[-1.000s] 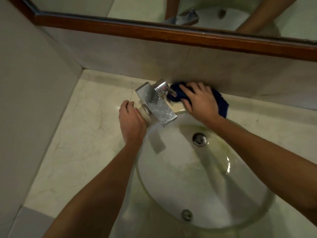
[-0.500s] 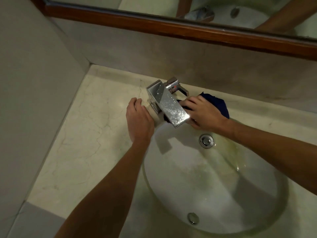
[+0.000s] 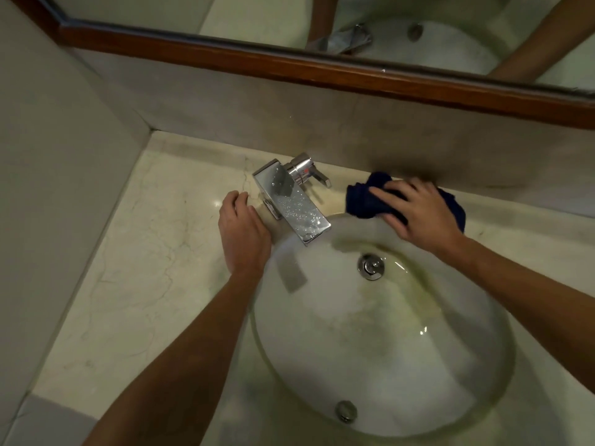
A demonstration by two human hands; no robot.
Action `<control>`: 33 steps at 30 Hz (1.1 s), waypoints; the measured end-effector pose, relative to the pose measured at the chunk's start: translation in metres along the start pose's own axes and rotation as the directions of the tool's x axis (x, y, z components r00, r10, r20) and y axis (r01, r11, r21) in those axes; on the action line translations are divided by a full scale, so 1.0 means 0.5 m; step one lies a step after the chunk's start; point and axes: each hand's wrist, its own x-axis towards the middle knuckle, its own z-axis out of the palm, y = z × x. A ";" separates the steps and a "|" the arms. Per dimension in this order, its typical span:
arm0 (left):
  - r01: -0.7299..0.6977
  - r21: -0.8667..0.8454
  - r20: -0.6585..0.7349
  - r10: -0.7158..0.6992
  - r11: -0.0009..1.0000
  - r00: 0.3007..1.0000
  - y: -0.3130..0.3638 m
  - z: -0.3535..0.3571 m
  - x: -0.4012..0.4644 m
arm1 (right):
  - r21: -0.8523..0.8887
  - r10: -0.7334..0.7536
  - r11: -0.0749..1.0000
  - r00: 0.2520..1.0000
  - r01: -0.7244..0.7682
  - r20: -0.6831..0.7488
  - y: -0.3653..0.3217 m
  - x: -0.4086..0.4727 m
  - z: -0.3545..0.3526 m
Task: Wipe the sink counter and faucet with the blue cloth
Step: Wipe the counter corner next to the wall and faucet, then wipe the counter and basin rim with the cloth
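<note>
The chrome faucet (image 3: 291, 201), wet with droplets, juts over the back rim of the oval white sink (image 3: 386, 342). The pale marble counter (image 3: 145, 252) surrounds the basin. My right hand (image 3: 418, 210) presses the crumpled blue cloth (image 3: 363, 201) flat on the counter behind the basin, right of the faucet and close to the back wall. My left hand (image 3: 243, 233) rests palm down on the counter just left of the faucet base, fingers loosely together, holding nothing.
A wood-framed mirror (image 3: 322, 69) runs along the back wall above the counter. A side wall (image 3: 48, 188) closes the left end. The basin has a chrome drain (image 3: 371, 266) and an overflow cap (image 3: 346, 411) near the front rim.
My right hand slid the cloth from beside the faucet spout to the right, onto the counter behind the basin. My left hand stayed by the faucet base.
</note>
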 end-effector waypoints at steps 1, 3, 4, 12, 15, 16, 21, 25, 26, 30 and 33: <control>-0.003 -0.009 -0.001 0.003 1.000 1.000 0.000 0.000 0.000 | -0.006 0.064 0.998 0.998 -0.064 -0.009 0.013 0.001 -0.005; -0.015 -0.049 -0.009 0.014 0.999 1.000 0.001 -0.002 -0.001 | -0.015 0.162 0.987 0.987 -0.162 -0.016 0.015 0.008 -0.005; -0.018 -0.079 -0.024 0.016 0.997 1.000 0.004 -0.005 -0.002 | -0.023 0.182 0.983 0.983 -0.182 -0.015 0.008 0.011 -0.004; -0.019 -0.327 -0.030 0.010 0.945 1.000 0.109 -0.015 -0.128 | 0.020 0.294 0.954 0.945 -0.299 0.145 -0.023 0.004 -0.050; 0.516 -0.496 0.532 -0.225 0.698 0.816 0.228 0.017 -0.214 | 0.055 0.362 0.926 0.919 -0.374 0.153 -0.063 -0.023 -0.062; 0.692 -0.493 0.699 -0.234 0.526 0.676 0.280 0.023 -0.222 | 0.076 0.375 0.918 0.914 -0.390 0.158 -0.077 -0.033 -0.068; 0.907 -0.391 0.920 -0.109 -0.158 0.377 0.442 0.000 -0.231 | 0.285 0.444 0.815 0.860 -0.504 0.251 -0.167 -0.093 -0.099; 0.896 -0.432 0.900 -0.110 -0.105 0.421 0.412 -0.041 -0.274 | 0.610 0.602 0.531 0.768 -0.588 0.217 -0.165 -0.158 -0.178; 0.901 -0.420 0.907 -0.086 -0.113 0.412 0.408 -0.055 -0.280 | 0.644 0.681 0.414 0.688 -0.644 0.250 -0.163 -0.170 -0.204; 0.882 -0.464 0.884 0.027 -0.078 0.467 0.423 -0.117 -0.288 | 0.722 0.573 0.011 0.596 -0.691 0.562 -0.195 -0.195 -0.280; 0.854 -0.516 0.851 0.067 -0.069 0.520 0.429 -0.156 -0.283 | 0.767 0.552 -0.015 0.634 -0.641 0.541 -0.213 -0.205 -0.316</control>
